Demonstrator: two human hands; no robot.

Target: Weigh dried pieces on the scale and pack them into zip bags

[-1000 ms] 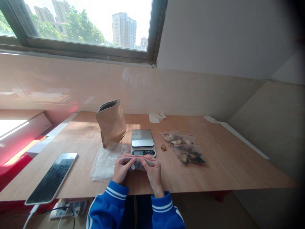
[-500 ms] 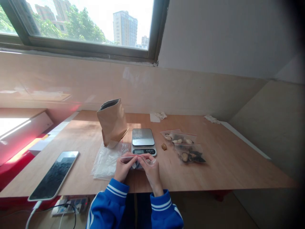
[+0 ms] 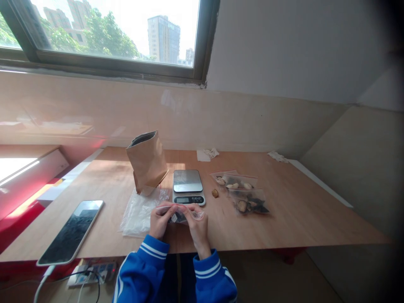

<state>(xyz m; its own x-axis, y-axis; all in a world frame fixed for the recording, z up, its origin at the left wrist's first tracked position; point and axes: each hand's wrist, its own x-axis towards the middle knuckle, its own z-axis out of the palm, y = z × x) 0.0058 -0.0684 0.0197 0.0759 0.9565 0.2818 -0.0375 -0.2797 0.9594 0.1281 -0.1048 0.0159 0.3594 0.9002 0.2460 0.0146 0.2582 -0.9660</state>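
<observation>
Between my hands is a clear zip bag (image 3: 178, 216) with a red strip along its top and something dark inside. My left hand (image 3: 159, 221) pinches the top edge on one side. My right hand (image 3: 197, 223) pinches it on the other, with the thumbs close together. Just beyond the bag stands a kitchen scale (image 3: 188, 183) with a bare metal plate; its display is too small to read. A small brown dried piece (image 3: 215, 193) lies to the right of the scale.
Filled zip bags (image 3: 250, 203) lie to the right on the wooden table (image 3: 303, 219). At the left are an open brown paper bag (image 3: 147, 160), flat clear bags (image 3: 139, 214) and a phone (image 3: 72, 231) on a cable. Crumpled paper (image 3: 211, 153) rests near the wall.
My thumbs have moved slightly apart along the bag's top edge, and both hands still pinch it. The whole view has shifted a little; the other things lie as before.
</observation>
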